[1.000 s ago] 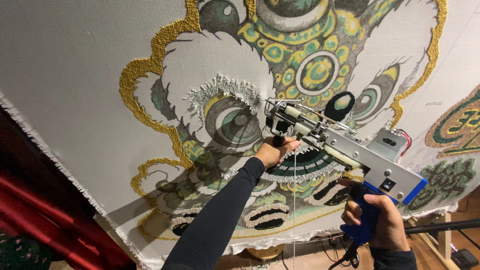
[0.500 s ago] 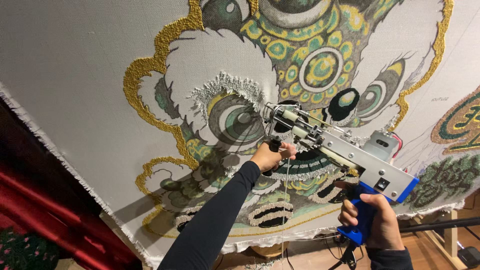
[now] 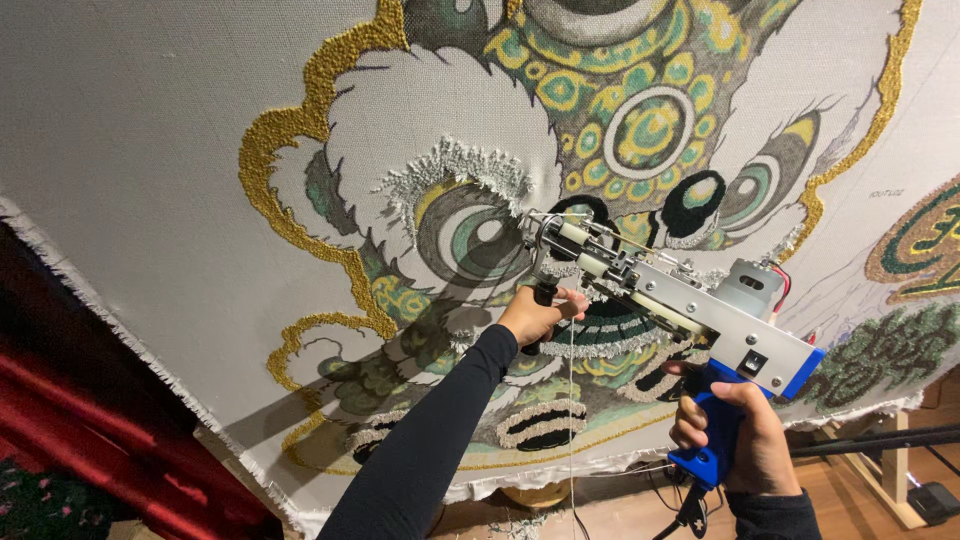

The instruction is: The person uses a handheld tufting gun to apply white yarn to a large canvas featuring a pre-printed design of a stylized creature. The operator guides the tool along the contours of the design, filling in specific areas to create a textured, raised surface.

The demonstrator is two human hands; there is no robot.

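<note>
A large stretched tufting cloth fills the view, bearing a partly tufted lion-like face in gold, green, yellow and black. I hold a tufting gun, silver-bodied with a blue grip, its tip pressed to the cloth beside a green-and-grey swirl. My left hand, in a black sleeve, is shut on the gun's black front handle. My right hand is shut on the blue rear grip. A thin yarn strand hangs down from the gun.
Red fabric hangs at the lower left behind the cloth's frayed edge. A wooden floor and a frame leg show at the lower right. Cables dangle under the blue grip.
The gun and both hands have shifted slightly left and up across the cloth, the tip now nearer the green-and-grey swirl. The grip of both hands is unchanged.
</note>
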